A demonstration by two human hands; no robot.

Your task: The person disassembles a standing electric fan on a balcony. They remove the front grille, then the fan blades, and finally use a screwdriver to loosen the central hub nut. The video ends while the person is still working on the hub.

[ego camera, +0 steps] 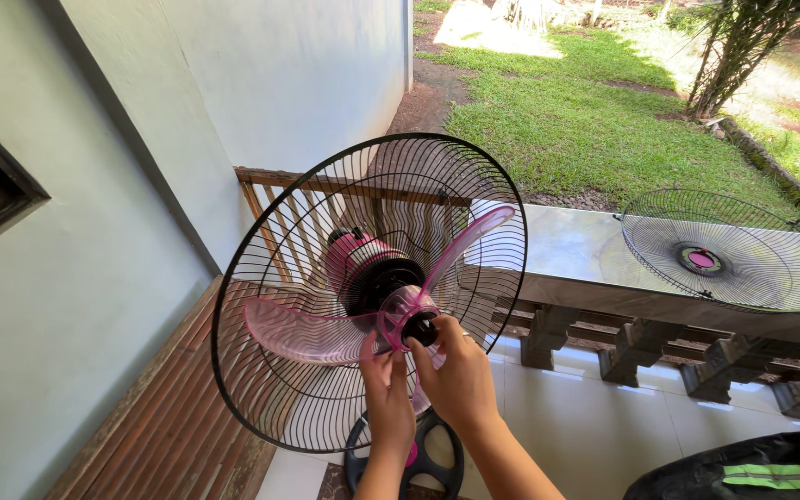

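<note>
On a tiled porch beside a pale plastered wall, we look down at a standing fan with its front cover off. Our left hand (387,393) pinches the edge of the translucent pink plastic fan blade (326,335), fingers curled on the hub from below. Our right hand (456,372) grips the small black round cap (421,328) at the centre of the hub, thumb and fingertips closed around it. The blade has three broad, glossy, finely ribbed lobes. Behind it sits the round black wire rear guard (261,278), thin spokes fanning out to a thick rim, with the pink and black motor housing (368,264) at its middle. Below our wrists lies the dark plastic fan base (437,463), spoked like a wheel. Well apart to the right, the domed black wire front guard (729,250) with a pink centre disc rests on a smooth grey stone ledge (576,250). Beyond it grows rough green grass (585,120).
</note>
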